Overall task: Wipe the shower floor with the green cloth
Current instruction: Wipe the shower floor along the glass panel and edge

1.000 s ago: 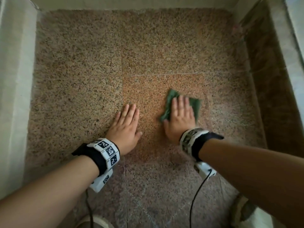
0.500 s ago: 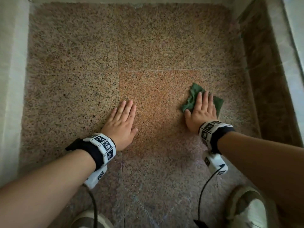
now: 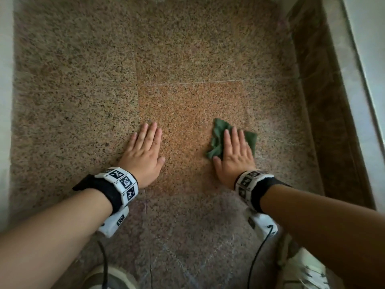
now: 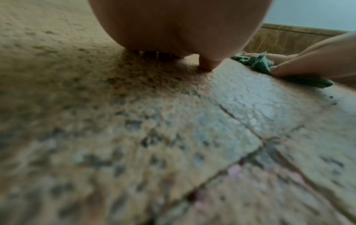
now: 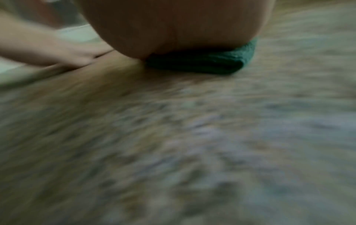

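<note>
The shower floor (image 3: 87, 84) is the largest thing here: speckled granite slabs with thin joints, a pale wall on the left and a dark brown stone curb (image 3: 325, 113) along the right side. Much of this floor, to the far side and to the left, lies beyond where the cloth is now, so I judge that the wiping is somewhere in the middle of the job.

The left hand (image 3: 143, 155) lies flat on the bare granite with straight fingers, holding nothing; it looks to serve only as a support. The right hand (image 3: 235, 157) lies flat too, fingers straight and close together, pressing the green cloth (image 3: 217, 134) down on the floor. This grip is not clenched; the palm simply pins the cloth.

The cloth is crumpled, to the right of the floor's centre. Most of it is under the right palm and fingers, with a bunched part sticking out on the left of the fingers and a flatter corner on the right.

To wipe well, the palm should keep even pressure and the strokes should overlap. The loose bunched edge may roll under the hand, so spreading the cloth flatter would cover more floor.
</note>
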Available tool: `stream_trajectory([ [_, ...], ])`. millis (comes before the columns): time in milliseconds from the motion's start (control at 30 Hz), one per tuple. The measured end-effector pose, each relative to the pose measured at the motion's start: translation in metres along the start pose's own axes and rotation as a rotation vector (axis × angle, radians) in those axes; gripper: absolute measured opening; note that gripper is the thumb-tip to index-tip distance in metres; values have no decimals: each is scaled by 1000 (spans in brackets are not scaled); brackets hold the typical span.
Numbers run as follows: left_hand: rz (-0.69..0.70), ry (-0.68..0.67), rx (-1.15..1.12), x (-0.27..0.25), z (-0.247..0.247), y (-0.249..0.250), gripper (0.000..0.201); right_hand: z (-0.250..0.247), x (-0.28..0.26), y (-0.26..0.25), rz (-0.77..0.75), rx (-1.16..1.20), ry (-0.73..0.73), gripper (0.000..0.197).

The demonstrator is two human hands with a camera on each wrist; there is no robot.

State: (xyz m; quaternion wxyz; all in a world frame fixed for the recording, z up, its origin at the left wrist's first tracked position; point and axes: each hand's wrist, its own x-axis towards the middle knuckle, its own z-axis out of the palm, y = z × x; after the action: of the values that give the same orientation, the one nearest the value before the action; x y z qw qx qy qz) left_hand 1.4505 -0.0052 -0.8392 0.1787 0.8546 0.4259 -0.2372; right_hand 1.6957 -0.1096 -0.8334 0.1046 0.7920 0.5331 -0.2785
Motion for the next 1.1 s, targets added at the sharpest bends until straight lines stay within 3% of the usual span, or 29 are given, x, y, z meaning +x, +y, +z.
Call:
stream_trajectory([
  [100, -6, 3, 1, 1, 1, 1, 75, -16, 15, 44, 271, 63, 53, 82],
  [200, -5, 7, -9, 0, 0, 2, 75, -16, 20, 32, 338, 130, 92, 84],
  [267, -9, -20, -1, 0, -2, 3, 74, -8, 13, 7, 271, 116, 70, 87],
  [400, -22, -106, 10, 1, -13, 7, 77, 18, -17, -43, -118, 0, -36, 88],
  [500, -19, -217, 42, 4, -33, 9, 78, 23, -19, -39, -252, -40, -37, 84],
  [567, -4, -299, 80, 4, -48, 8, 79, 15, -10, -19, -191, -24, 13, 80],
  [633, 48, -321, 151, 11, -62, 17, 82, 0, 0, 9, -10, 53, 60, 81],
  [800, 174, -218, 213, 47, -73, 80, 94, -12, 6, 35, 146, 151, 92, 86],
  [967, 34, -94, 108, 51, -32, 122, 96, -12, 9, 34, 351, 307, 110, 90],
  [1100, 70, -87, 99, 54, -27, 114, 97, -6, 10, 24, 282, 255, 108, 88],
])
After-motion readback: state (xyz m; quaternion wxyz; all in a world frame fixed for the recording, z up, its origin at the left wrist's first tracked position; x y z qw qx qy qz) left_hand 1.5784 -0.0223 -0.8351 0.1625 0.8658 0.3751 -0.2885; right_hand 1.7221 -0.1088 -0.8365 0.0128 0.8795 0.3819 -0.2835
